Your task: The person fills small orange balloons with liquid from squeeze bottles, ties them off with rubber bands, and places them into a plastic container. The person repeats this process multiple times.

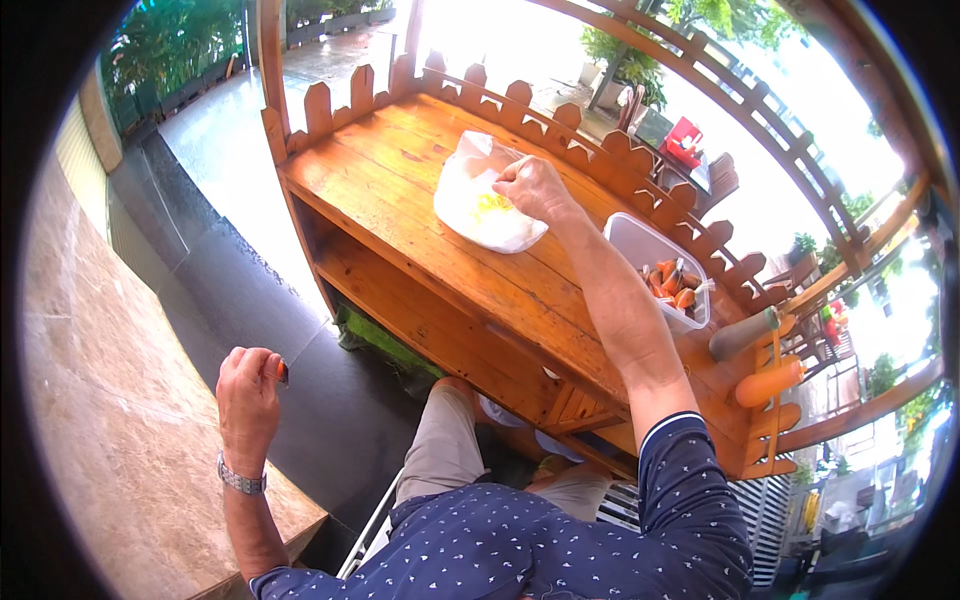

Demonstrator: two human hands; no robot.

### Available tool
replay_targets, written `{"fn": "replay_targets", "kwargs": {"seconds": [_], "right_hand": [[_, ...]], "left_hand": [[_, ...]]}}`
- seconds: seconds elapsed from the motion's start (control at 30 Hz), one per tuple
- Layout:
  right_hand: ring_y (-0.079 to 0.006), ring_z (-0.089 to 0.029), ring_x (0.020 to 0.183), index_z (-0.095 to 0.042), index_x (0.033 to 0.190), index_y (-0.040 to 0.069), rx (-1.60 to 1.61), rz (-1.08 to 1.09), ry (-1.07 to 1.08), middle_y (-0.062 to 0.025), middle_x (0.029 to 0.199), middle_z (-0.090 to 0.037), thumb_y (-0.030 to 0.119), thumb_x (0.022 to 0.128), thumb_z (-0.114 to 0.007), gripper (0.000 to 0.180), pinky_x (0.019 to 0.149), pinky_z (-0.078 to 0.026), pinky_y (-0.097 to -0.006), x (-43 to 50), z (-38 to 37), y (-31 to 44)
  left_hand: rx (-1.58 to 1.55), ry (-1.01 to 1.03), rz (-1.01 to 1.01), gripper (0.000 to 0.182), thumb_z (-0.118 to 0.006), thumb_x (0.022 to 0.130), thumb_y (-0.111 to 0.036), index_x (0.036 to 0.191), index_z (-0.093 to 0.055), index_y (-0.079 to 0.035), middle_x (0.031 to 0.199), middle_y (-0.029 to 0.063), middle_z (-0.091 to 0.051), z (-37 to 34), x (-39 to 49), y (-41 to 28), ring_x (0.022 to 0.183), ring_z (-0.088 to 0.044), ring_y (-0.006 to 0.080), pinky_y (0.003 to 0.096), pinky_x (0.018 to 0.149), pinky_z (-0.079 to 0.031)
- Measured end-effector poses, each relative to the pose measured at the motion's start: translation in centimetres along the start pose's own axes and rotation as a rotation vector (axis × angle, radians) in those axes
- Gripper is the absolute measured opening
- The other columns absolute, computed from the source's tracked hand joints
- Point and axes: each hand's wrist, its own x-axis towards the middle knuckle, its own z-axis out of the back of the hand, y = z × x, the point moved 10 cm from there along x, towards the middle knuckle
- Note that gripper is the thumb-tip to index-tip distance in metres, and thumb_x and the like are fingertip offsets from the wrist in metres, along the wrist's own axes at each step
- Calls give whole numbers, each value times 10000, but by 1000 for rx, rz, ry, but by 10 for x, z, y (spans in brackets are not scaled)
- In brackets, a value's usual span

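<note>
My right hand (531, 186) reaches over the wooden table (405, 187), its fingertips pinched at a white plastic bag (487, 217) that lies open. Yellow bands or strips (491, 201) show inside the bag, just under the fingers; whether the fingertips hold one cannot be told. Away from the table on the left, my left hand (251, 397) is raised with curled fingers, gripping a small dark and orange-red item (282, 372) that is mostly hidden. A clear plastic tub (660, 255) beyond my right forearm contains several small tied bags of orange-red and brown contents (671, 283).
An orange squeeze bottle (769, 384) and a grey-green bottle (742, 334) lie near the table's right end. A low wooden picket rail (570, 120) edges the far side. A stone counter (135, 420) stands at left. Below the tabletop runs a wooden shelf (435, 330).
</note>
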Motion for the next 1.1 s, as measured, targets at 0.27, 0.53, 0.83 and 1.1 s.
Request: {"fn": "replay_targets", "kwargs": {"seconds": [0.27, 0.53, 0.83, 1.1], "right_hand": [[-121, -677, 713, -837, 1024, -2, 187, 31, -26, -81, 810, -784, 169, 916, -799, 205, 686, -542, -319, -17, 13, 6], [-72, -653, 809, -813, 1078, -25, 335, 286, -3, -29, 906, -787, 105, 982, -768, 167, 735, -526, -265, -103, 29, 69], [-69, -667, 849, -807, 1075, -24, 591, 259, 28, -33, 931, -785, 99, 983, -792, 154, 768, -543, -234, -213, 49, 97], [-73, -674, 840, -806, 1053, -13, 686, 204, 8, -37, 929, -784, 101, 974, -804, 139, 740, -547, -229, -272, 75, 85]], "left_hand": [[-69, 27, -103, 185, -715, 987, -153, 874, -679, -12, 819, 131, -650, 3, 23, -43, 797, -625, 336, 441, 743, -510], [14, 66, -330, 112, -693, 975, -84, 887, -722, -22, 848, 116, -701, 19, 44, -97, 866, -667, 313, 408, 780, -536], [-205, 149, -409, 210, -754, 990, -200, 1025, -695, -1, 805, 163, -694, 27, 63, -163, 700, -668, 329, 399, 640, -525], [-446, 525, -447, 328, -807, 944, -157, 1241, -718, -51, 728, 117, -683, -24, 38, -255, 609, -654, 224, 339, 595, -505]]}}
